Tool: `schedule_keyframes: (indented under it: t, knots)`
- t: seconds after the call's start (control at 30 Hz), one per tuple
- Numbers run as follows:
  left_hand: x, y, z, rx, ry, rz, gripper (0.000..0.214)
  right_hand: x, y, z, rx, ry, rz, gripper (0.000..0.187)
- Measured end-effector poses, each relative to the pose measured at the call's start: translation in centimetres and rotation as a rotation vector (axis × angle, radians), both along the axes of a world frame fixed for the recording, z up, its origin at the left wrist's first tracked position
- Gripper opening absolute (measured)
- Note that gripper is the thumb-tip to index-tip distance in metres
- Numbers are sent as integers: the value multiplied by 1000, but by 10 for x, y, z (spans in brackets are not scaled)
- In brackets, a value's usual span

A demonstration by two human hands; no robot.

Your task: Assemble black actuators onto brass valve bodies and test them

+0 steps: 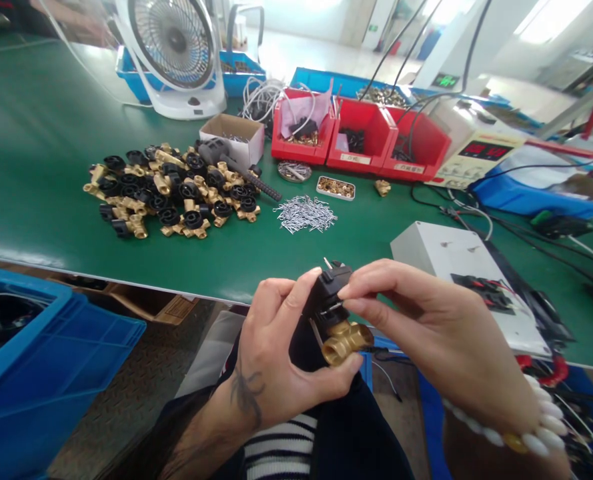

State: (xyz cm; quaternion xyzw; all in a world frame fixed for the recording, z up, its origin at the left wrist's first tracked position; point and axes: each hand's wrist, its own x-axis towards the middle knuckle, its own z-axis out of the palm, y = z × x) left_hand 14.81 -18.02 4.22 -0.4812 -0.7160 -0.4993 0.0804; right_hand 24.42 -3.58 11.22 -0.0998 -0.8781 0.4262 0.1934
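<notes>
My left hand (281, 347) grips a brass valve (345, 340) with a black plastic top (327, 293), held just below the near edge of the green table (36, 153). My right hand (426, 327) pinches the black top from the right, fingertips on a thin metal clip at its side. A pile of similar brass and black valves (176, 190) lies on the table to the upper left. A heap of small metal clips (305, 213) lies in the middle of the table.
Three red bins (361, 133), a small cardboard box (233, 133), a white fan (176, 53), a white box with sockets (466, 280) and a meter (481, 157) stand on the table. A blue crate (41, 380) sits low left. Cables run at right.
</notes>
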Motion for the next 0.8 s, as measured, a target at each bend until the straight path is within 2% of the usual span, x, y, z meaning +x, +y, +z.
schedule_keyframes:
  t: [0.13, 0.27, 0.33, 0.4, 0.47, 0.57, 0.63, 0.7, 0.73, 0.8]
  knots:
    - [-4, 1, -4, -17, 7, -16, 69, -5, -3, -8, 65, 74, -19, 11]
    - [-9, 5, -20, -79, -125, -81, 70, -9, 7, -30, 102, 53, -14, 10]
    - [-11, 8, -31, -94, -220, -107, 70, -7, 21, -48, 153, 58, -98, 35]
    - [-12, 12, -40, -91, -283, -102, 70, -2, 40, -70, 299, 41, -265, 64]
    - [-15, 15, -47, -78, -326, -96, 70, 7, 57, -93, 552, -111, -391, 76]
    - [-20, 19, -53, -36, -360, -97, 70, 18, 68, -118, 858, -387, -393, 70]
    - [-24, 22, -55, -15, -373, -100, 71, 21, 65, -123, 972, -472, -362, 58]
    - [-26, 24, -57, -16, -387, -104, 73, 19, 60, -119, 983, -499, -339, 50]
    - [-26, 24, -57, -22, -393, -107, 73, 17, 58, -114, 923, -488, -343, 48]
    - [-27, 25, -58, -32, -399, -109, 73, 13, 56, -100, 586, -433, -353, 52]
